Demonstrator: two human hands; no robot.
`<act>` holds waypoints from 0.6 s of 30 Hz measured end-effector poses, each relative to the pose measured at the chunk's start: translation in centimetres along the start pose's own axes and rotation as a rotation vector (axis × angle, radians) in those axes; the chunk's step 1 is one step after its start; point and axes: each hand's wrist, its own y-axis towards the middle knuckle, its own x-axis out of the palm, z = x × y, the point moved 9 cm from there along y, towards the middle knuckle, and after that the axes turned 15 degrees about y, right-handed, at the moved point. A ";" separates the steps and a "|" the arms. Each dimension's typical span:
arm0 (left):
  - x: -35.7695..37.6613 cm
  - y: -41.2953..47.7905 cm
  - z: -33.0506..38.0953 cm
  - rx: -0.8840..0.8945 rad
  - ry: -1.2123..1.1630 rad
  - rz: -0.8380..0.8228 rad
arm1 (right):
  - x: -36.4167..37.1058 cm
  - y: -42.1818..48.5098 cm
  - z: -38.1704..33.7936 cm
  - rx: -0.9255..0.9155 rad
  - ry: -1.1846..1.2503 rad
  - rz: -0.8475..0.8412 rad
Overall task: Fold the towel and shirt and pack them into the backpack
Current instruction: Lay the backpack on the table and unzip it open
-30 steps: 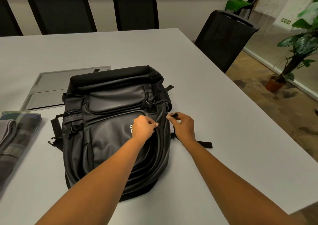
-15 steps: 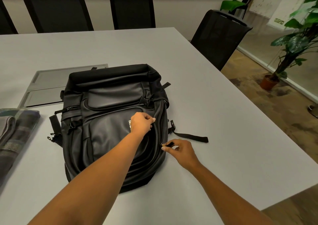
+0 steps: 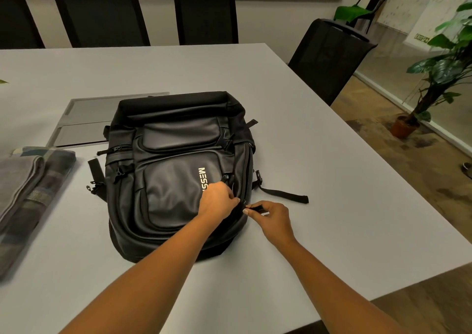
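A black backpack [image 3: 176,170] lies flat on the grey table [image 3: 319,180], front panel up, white lettering on it. My left hand [image 3: 217,202] grips the fabric at the backpack's right side beside the zip. My right hand [image 3: 270,213] pinches the black zip pull [image 3: 255,208] low on that right side. At the left edge lies a folded grey towel [image 3: 18,180] on a folded plaid shirt [image 3: 51,175].
A grey flap panel [image 3: 84,121] is set into the table behind the backpack. A loose black strap [image 3: 283,195] trails right of the backpack. Black chairs [image 3: 204,14] line the far side, one [image 3: 329,58] at the right corner. A potted plant [image 3: 421,96] stands on the floor.
My right hand has drawn the zip pull down the backpack's right side toward me. My left hand has slid lower along the same side, uncovering the lettering.
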 end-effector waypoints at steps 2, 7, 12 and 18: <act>-0.9 0.2 0.2 0.020 0.000 0.047 | 0.9 -0.7 -0.3 0.013 0.008 -0.047; -1.8 0.0 -0.8 -0.020 -0.091 0.095 | 4.6 -3.8 0.6 0.048 -0.002 -0.206; -1.8 -2.0 -3.0 -0.104 -0.243 0.127 | 4.2 -4.2 0.8 0.037 0.014 -0.177; 0.9 -6.0 -5.1 -0.190 -0.139 0.005 | 4.2 -4.8 0.6 0.014 0.044 -0.152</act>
